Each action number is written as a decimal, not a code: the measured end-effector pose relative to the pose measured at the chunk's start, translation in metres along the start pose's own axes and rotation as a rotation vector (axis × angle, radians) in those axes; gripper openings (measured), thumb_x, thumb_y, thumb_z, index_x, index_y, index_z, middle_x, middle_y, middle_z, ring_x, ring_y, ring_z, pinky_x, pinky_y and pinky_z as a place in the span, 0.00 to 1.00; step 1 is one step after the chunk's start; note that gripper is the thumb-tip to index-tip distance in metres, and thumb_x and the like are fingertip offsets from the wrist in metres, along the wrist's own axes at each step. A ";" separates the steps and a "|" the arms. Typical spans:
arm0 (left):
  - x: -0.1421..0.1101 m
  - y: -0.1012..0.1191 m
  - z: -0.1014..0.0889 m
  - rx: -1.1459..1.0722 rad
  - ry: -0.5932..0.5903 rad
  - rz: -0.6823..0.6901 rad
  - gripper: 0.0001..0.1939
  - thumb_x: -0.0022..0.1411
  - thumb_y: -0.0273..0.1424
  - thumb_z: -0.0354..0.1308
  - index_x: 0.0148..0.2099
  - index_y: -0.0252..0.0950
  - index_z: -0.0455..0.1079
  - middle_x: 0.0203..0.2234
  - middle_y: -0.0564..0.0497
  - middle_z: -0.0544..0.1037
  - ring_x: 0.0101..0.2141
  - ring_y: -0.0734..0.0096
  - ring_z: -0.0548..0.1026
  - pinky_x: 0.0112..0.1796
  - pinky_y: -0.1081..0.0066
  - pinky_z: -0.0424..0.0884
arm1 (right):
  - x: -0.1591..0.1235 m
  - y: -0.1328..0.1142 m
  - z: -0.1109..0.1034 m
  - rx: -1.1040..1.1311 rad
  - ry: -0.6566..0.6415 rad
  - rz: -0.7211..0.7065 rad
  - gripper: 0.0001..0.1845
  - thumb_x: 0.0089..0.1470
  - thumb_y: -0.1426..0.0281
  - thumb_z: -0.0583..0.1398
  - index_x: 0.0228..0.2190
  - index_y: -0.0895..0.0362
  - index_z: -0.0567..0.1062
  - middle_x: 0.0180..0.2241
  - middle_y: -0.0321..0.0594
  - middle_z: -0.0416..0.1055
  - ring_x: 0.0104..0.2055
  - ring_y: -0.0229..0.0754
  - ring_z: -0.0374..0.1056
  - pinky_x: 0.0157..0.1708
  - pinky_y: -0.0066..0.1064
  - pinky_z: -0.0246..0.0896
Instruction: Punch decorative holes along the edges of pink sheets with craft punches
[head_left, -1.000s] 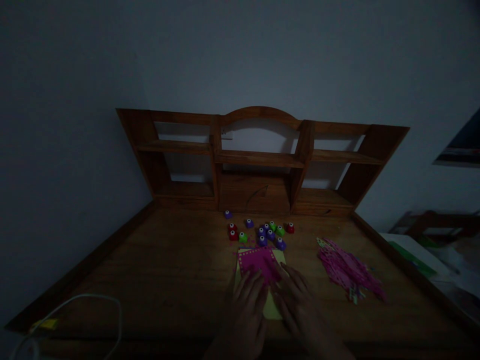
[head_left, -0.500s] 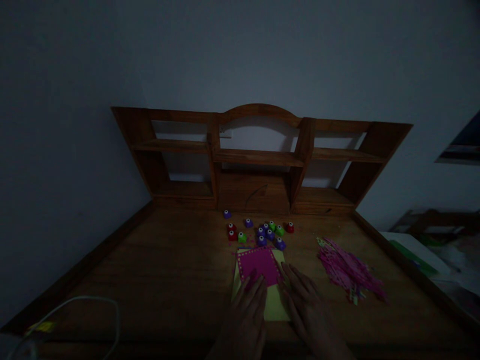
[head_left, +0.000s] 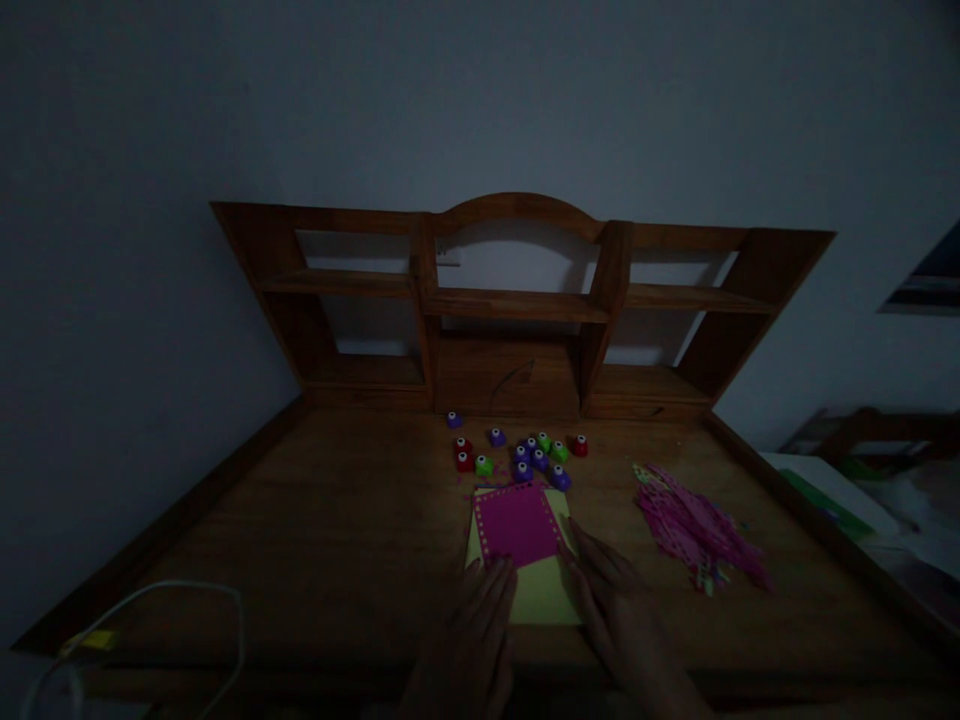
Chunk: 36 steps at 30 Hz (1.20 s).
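A pink paper sheet point(head_left: 519, 524) with a row of punched holes along its edges lies on a larger yellow paper sheet point(head_left: 544, 598). My left hand point(head_left: 484, 610) rests flat with fingers stretched out over the lower left of the papers, its fingertips at the pink sheet's bottom edge. At the right side, my right hand point(head_left: 604, 580) lies with fingers extended, touching the pink sheet's right edge and the yellow paper. Just beyond the papers stand several small craft punches in purple point(head_left: 523, 471), green point(head_left: 484, 465) and red point(head_left: 465, 461).
A heap of pink and yellow punched paper strips point(head_left: 694, 525) lies to the right. Tiny paper scraps dot the desk point(head_left: 337, 510) near the punches. A wooden shelf unit point(head_left: 517, 305) stands at the back. A white cable point(head_left: 184, 585) loops at the lower left.
My left hand has slid a little left and down, baring more of the pink sheet's lower part. My right hand stays at the right edge. The view has tilted slightly.
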<state>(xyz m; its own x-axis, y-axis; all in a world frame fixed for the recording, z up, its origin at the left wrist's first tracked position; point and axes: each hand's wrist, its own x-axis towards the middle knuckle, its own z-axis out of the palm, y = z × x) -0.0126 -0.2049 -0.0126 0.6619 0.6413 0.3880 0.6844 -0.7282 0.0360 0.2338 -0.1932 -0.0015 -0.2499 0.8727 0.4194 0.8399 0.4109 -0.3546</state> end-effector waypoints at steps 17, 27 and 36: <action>-0.002 0.004 -0.016 0.040 0.064 0.020 0.30 0.64 0.25 0.49 0.67 0.30 0.52 0.66 0.45 0.55 0.65 0.57 0.50 0.61 0.57 0.58 | -0.003 0.004 0.004 0.023 -0.067 -0.070 0.24 0.64 0.71 0.50 0.61 0.54 0.62 0.60 0.44 0.62 0.62 0.49 0.59 0.58 0.46 0.63; 0.031 0.005 -0.002 -0.087 -0.009 0.056 0.24 0.70 0.34 0.47 0.66 0.36 0.56 0.62 0.49 0.64 0.62 0.62 0.60 0.62 0.55 0.57 | 0.000 0.002 0.003 0.013 -0.095 -0.094 0.23 0.64 0.72 0.50 0.59 0.56 0.64 0.60 0.44 0.63 0.61 0.48 0.60 0.58 0.46 0.62; 0.006 -0.011 -0.008 -0.094 -0.039 0.071 0.26 0.67 0.27 0.49 0.66 0.33 0.56 0.61 0.46 0.65 0.61 0.62 0.62 0.59 0.58 0.64 | 0.002 -0.003 -0.001 0.034 -0.074 -0.090 0.23 0.64 0.72 0.50 0.58 0.55 0.66 0.58 0.44 0.65 0.60 0.48 0.61 0.58 0.45 0.62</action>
<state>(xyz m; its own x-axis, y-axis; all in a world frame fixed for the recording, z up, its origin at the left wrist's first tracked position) -0.0185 -0.1950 -0.0032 0.7205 0.5945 0.3569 0.6046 -0.7907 0.0966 0.2314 -0.1924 0.0011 -0.3595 0.8482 0.3889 0.7957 0.4964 -0.3472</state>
